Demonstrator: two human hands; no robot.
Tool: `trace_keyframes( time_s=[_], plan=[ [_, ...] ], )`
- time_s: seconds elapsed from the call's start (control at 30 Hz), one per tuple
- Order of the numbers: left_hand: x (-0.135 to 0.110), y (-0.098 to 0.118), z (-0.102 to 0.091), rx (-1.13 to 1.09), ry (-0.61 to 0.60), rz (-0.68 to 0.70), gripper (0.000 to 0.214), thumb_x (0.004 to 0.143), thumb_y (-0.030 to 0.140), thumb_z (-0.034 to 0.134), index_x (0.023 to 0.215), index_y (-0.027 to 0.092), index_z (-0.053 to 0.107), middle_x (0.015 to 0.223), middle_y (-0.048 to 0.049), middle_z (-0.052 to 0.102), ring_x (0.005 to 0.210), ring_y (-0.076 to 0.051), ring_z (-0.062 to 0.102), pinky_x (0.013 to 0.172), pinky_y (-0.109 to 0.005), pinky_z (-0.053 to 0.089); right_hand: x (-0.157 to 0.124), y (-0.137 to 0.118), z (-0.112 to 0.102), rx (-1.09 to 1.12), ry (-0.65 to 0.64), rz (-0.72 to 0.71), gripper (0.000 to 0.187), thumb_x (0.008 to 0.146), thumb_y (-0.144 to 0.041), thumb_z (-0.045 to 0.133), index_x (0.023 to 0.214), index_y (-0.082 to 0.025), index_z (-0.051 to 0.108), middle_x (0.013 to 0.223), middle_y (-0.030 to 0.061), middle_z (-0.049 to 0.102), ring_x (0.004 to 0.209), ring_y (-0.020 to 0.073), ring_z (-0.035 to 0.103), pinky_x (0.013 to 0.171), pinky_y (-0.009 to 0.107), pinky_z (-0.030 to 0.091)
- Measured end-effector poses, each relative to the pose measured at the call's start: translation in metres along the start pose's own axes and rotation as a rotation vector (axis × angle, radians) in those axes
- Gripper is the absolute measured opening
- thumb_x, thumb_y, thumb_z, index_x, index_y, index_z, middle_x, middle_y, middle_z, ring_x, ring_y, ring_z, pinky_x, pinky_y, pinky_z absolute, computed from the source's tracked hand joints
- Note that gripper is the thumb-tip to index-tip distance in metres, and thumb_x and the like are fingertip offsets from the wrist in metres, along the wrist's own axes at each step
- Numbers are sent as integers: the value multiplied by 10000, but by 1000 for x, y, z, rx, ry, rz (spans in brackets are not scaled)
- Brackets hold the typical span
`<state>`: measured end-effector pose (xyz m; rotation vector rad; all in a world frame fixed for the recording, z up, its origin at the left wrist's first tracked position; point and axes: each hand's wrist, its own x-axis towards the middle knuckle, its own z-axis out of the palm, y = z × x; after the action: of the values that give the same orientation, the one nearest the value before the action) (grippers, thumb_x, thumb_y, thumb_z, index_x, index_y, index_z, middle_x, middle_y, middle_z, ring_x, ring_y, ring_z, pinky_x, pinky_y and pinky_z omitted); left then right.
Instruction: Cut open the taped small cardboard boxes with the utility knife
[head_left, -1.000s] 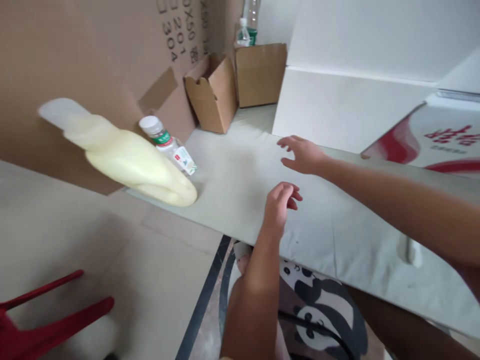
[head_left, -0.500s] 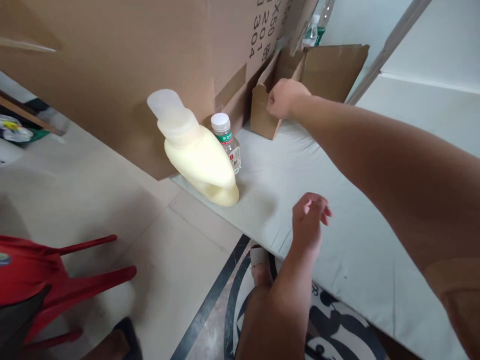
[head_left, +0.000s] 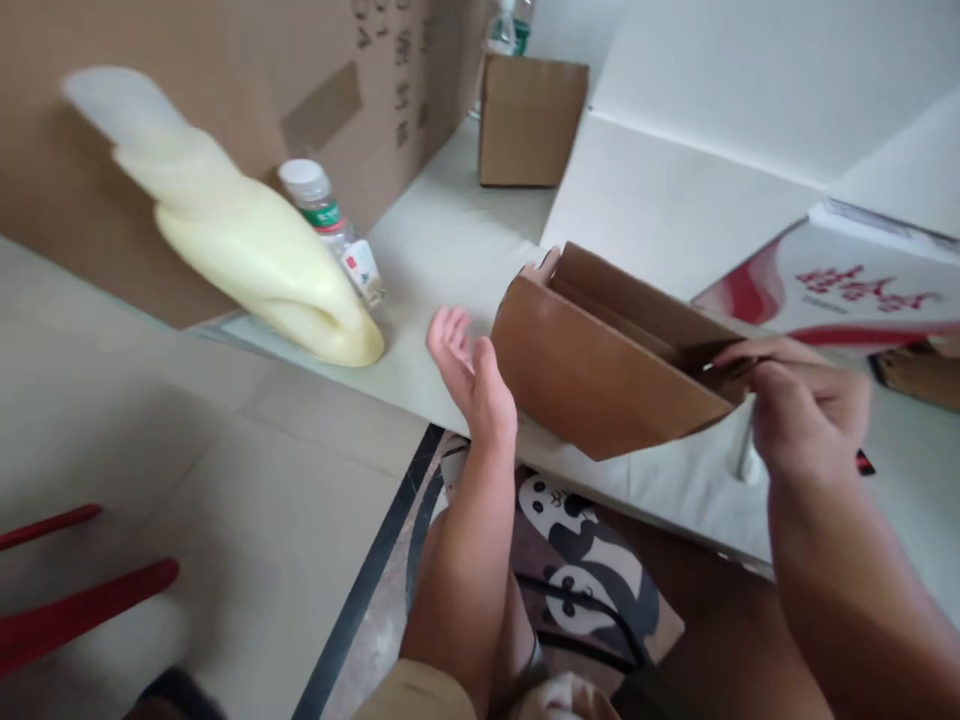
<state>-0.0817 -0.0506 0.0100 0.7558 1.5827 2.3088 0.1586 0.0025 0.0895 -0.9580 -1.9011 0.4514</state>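
Far left of the grip: large cardboard sheet (head_left: 187, 90), cut off by the top and left edges, print only partly legible. Beneath the grip: white table (head_left: 450, 250), far end hidden behind a white panel (head_left: 675, 200). Right of the grip: one printed red-and-white box (head_left: 825, 290), cut off at the frame edge, lettering blurred. In the grip: brown carton (head_left: 600, 370), open-topped, tilted, raised just above the near table edge; interior mostly hidden by its own wall, contents not discernible. Well left of the grip: one pale yellow jug (head_left: 247, 260), motion-blurred, spout end hard to make out. Beyond the grip: second carton (head_left: 532, 120), upright, contents hidden. Cartons: two. Right hand (head_left: 802, 400): thumb and fingers pinched on the near right rim of the brown carton. Left hand (head_left: 469, 375): fingers spread and flat, just beside the carton's left end, contact not determinable. Clear bottles: two; small bottle (head_left: 330, 225) touching the jug, rear bottle (head_left: 506, 25) behind the second carton, top cut off.
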Motion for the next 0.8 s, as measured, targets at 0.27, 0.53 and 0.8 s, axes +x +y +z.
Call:
trace_keyframes(
  time_s=[0.27, 0.53, 0.8],
  plan=[
    [-41, -4, 43, -136, -518, 91, 551, 880, 670, 553, 1233, 247, 578, 1217, -67, 640, 1225, -272, 603, 1097, -452, 457, -66, 25, -39, -286, 323, -119, 407, 974, -230, 477, 567, -202, 470, 929, 34, 735, 781, 189, 576, 809, 422, 385],
    [-53, -10, 57, 134, -591, 301, 721, 773, 785, 585, 1304, 305, 499, 1308, -64, 535, 1362, -304, 490, 1184, -507, 360, -76, 54, -45, -155, 414, -16, 221, 1003, -264, 377, 928, -255, 585, 1150, 42, 705, 1088, 239, 588, 1002, 470, 412],
    [-85, -12, 71, 163, -272, 535, 450, 869, 708, 376, 1005, 278, 383, 1022, -39, 489, 948, -223, 605, 905, -472, 522, -81, 60, -51, -25, 375, 56, 214, 947, -266, 473, 1095, -325, 617, 1331, 84, 519, 1280, 313, 513, 1099, 545, 421]
  ],
)
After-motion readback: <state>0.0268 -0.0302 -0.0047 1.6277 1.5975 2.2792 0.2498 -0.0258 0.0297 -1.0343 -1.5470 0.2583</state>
